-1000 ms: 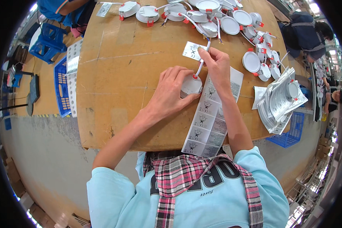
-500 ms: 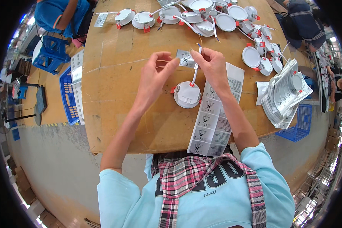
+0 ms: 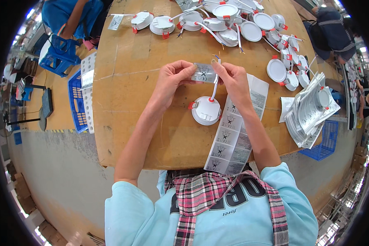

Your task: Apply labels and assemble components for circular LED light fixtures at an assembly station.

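Observation:
A small silver label (image 3: 203, 74) is stretched between my hands above the middle of the table. Its left end is pinched by my left hand (image 3: 174, 80). At the other end, my right hand (image 3: 233, 82) grips the label together with a white cable (image 3: 214, 89), whose bare coloured wire ends stick out beyond the fingers. That cable runs down to a round white downlight (image 3: 206, 112) with red clips, lying back side up on the table. Partly under my right forearm lies a printed sheet of labels (image 3: 225, 137), reaching to the table's near edge.
Several more downlights (image 3: 251, 31) crowd the far and right side of the brown table (image 3: 127, 123). A thick stack of label sheets (image 3: 305, 119) leans at the right edge. Blue crates (image 3: 76, 100) stand beside the table, and a person in blue (image 3: 65, 16) sits at far left.
My left hand has closed on the label's free end, where before its fingers were apart. The label now lies flatter between both hands. The whole view has shifted slightly.

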Demonstrator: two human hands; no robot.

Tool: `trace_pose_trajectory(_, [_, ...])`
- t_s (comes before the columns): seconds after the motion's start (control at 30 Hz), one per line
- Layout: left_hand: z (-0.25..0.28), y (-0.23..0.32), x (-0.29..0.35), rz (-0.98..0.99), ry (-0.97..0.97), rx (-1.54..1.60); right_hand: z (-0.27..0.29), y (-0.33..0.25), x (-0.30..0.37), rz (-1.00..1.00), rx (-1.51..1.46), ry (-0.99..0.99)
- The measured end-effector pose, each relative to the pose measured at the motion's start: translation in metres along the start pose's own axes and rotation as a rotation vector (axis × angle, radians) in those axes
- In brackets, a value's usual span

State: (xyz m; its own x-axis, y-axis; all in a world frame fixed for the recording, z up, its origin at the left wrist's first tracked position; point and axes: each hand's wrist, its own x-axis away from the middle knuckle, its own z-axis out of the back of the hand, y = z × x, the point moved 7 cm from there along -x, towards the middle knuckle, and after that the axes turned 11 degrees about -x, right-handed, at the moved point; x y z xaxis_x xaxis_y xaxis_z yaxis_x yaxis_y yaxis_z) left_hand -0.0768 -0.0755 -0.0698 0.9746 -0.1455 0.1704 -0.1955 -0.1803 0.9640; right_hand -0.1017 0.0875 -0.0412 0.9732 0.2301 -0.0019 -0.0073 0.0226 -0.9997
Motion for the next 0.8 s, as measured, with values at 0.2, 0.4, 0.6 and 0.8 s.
trace_pose_trajectory(0.2, [0.006,-0.001,0.004,-0.009,0.083,-0.022,-0.007,-0.003,0.002,-0.018,-0.040,-0.027])
trace_pose_trajectory(0.4, [0.000,0.006,0.009,-0.041,0.100,-0.012,-0.003,-0.008,0.004,-0.013,-0.006,0.021])
trace_pose_trajectory(0.6, [0.003,0.014,0.010,-0.048,0.096,-0.022,-0.006,-0.013,0.006,-0.029,-0.075,-0.041])
trace_pose_trajectory(0.8, [0.012,0.019,0.006,-0.029,0.103,0.021,-0.005,-0.010,0.005,-0.057,-0.064,-0.018])
